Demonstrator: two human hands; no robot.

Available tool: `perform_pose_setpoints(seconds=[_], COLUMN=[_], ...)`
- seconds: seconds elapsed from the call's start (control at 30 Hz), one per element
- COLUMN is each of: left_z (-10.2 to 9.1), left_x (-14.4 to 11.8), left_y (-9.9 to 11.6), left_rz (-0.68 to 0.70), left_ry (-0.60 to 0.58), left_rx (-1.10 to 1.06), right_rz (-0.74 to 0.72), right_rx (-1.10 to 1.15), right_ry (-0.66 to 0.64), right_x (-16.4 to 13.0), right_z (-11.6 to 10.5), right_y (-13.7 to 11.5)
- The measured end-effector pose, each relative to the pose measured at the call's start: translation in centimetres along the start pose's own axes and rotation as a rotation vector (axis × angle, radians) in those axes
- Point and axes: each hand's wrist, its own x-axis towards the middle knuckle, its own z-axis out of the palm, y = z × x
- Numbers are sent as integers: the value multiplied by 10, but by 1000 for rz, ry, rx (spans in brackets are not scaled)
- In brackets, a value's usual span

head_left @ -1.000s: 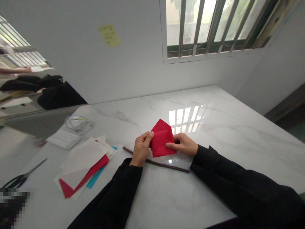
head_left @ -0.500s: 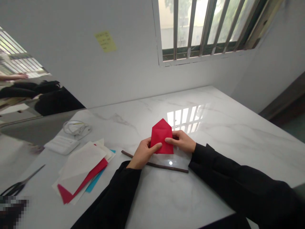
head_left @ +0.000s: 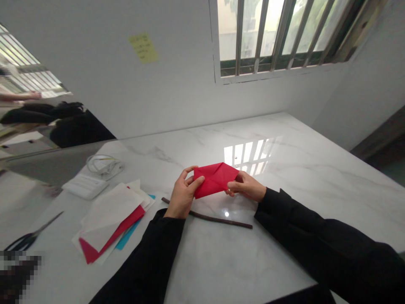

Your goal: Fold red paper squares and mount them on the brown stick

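Head-camera footage shows a folded piece of red paper (head_left: 215,179) held just above a glossy white marble table (head_left: 284,169), pinched between both hands. Its left edge is gripped by the left hand (head_left: 183,192), thumb over the top and fingers curled beneath, while its right corner is nipped between the thumb and fingers of the right hand (head_left: 245,185). Compared with half a second earlier, the paper has been turned: the pointed tip that stood upright is now laid over, so that the piece lies wide and low with its creases facing the camera. The folding is judged to be mid-way, the piece being reoriented between creases. A thin dark brown stick (head_left: 207,215) lies on the table just below the hands, untouched. To the left are seen a stack of white, red and blue paper sheets (head_left: 110,217), black-handled scissors (head_left: 27,238), a flat white device (head_left: 85,185) and a coiled white cable (head_left: 103,162).
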Motion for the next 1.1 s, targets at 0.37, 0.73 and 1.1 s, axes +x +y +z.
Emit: perform_pose_setpoints(seconds=[0.37, 0.73, 1.1], left_z=[-16, -15, -1], left_x=[1, -4, 0], left_y=[16, 13, 2], left_rz=[-55, -157, 84], left_ry=[-158, -553, -313], left_rx=[87, 395, 376], right_rz=[-47, -9, -111], right_rx=[-113, -153, -282], right_ry=[-213, -126, 304], right_x=[-6, -4, 0], right_z=[-15, 8, 2], right_y=[-10, -1, 3])
